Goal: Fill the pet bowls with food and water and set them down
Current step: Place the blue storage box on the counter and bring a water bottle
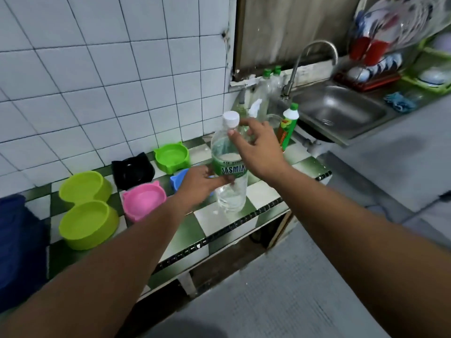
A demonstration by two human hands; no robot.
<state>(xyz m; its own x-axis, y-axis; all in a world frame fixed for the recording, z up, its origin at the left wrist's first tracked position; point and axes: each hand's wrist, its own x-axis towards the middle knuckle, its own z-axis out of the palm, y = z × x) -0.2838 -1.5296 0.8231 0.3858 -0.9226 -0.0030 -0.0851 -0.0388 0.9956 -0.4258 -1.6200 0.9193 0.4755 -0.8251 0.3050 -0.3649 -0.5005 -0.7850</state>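
A clear water bottle [230,198] with a green label and a white cap [231,119] stands on the green-and-white tiled counter [219,230]. My left hand [202,184] grips it around the label. My right hand [258,145] hovers at the bottle's neck, its thumb touching just under the cap and its fingers loosely spread. Left of the bottle sit empty pet bowls: a lime double bowl [85,208], a pink cat-eared bowl [144,200], a black one [133,170] and a green one [172,157]. A blue bowl [179,180] is partly hidden behind my left hand.
A steel sink [341,111] with a curved tap [314,50] lies to the right. Green-capped detergent bottles [288,128] and a spray bottle [256,106] crowd the corner behind the water bottle. A dish rack [380,45] stands beyond the sink. Blue cloth [14,240] covers the counter's left end.
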